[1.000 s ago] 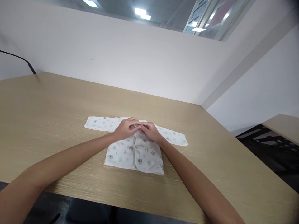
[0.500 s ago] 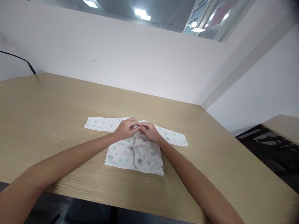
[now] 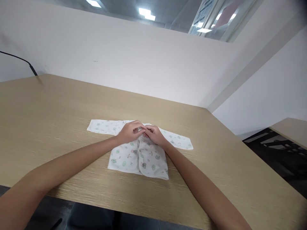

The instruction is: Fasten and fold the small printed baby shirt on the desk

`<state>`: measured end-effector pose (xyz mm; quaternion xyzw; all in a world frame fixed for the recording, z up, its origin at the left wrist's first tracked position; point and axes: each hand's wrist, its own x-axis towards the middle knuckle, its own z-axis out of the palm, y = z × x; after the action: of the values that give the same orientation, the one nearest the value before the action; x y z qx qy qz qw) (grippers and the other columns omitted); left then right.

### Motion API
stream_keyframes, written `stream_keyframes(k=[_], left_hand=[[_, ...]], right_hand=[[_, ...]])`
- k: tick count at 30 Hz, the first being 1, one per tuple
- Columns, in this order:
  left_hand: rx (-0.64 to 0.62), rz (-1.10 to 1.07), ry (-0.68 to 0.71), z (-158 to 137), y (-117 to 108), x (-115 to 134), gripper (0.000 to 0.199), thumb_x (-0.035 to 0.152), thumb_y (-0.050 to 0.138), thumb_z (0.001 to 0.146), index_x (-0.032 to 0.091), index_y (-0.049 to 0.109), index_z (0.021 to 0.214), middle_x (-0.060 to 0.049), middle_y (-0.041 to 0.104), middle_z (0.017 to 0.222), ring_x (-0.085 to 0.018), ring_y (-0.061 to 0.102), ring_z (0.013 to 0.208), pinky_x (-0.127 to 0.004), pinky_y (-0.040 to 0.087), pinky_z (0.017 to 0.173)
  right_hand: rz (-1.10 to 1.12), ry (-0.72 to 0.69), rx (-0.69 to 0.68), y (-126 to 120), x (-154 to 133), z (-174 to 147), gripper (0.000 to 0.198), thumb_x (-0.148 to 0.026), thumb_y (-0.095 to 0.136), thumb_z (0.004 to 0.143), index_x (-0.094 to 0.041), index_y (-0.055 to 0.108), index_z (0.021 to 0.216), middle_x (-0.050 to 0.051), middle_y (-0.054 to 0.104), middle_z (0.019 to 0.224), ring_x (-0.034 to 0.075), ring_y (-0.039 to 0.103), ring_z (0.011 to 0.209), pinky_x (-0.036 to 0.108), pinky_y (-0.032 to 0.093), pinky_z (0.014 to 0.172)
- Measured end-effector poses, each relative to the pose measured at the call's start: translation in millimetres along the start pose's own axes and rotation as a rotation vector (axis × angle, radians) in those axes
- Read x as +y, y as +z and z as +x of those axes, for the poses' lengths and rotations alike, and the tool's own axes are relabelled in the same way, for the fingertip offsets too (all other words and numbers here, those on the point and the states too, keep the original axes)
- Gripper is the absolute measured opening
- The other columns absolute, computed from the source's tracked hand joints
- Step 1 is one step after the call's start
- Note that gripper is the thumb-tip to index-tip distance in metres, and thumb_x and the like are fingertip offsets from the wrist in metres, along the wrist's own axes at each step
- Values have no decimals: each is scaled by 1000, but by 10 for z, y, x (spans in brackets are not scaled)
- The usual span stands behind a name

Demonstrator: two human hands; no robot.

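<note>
A small white baby shirt (image 3: 127,159) with a green and brown animal print lies spread on the table, its sleeves stretched out to both sides and its front opening running down the middle. Over the upper front, my left hand (image 3: 130,131) pinches the shirt's edge with thumb and fingertips. My right hand (image 3: 154,134) meets it there, fingers closed on the same part of the opening. The fingertips of both hands touch, and they hide the collar area and whatever fastening lies between them.
The wooden table (image 3: 72,105) reaches back to a white partition wall (image 3: 134,57). A black cable (image 3: 32,67) comes down at the far left. Below the front edge is a dark chair (image 3: 88,217). Another table (image 3: 290,129) stands at the right.
Both hands keep the same pinch on the shirt at its upper front. Only a very slight shift of the whole view shows.
</note>
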<state>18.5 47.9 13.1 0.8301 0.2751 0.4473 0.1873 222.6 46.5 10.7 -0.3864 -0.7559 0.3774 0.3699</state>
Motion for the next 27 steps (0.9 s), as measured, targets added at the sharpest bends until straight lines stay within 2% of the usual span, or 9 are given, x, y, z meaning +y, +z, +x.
stream_keyframes(k=[8,27], left_hand=[[-9,-13,-7,10,-17,6,20,37,62,97,23,75,99,-4,73,95,-13,64,74,-25,48,64],[3,-34,-24,12,-21,-3,19,39,65,95,23,77,97,-4,73,94,-12,63,72,-25,48,64]], right_hand=[[-27,-2,-4,-9,4,-1,40,-49,57,95,-20,57,68,-2,53,62,12,46,59,26,37,60],[-33,-10,-12,-7,-20,0,39,-46,56,95,-20,57,67,-2,53,62,12,46,59,26,36,60]])
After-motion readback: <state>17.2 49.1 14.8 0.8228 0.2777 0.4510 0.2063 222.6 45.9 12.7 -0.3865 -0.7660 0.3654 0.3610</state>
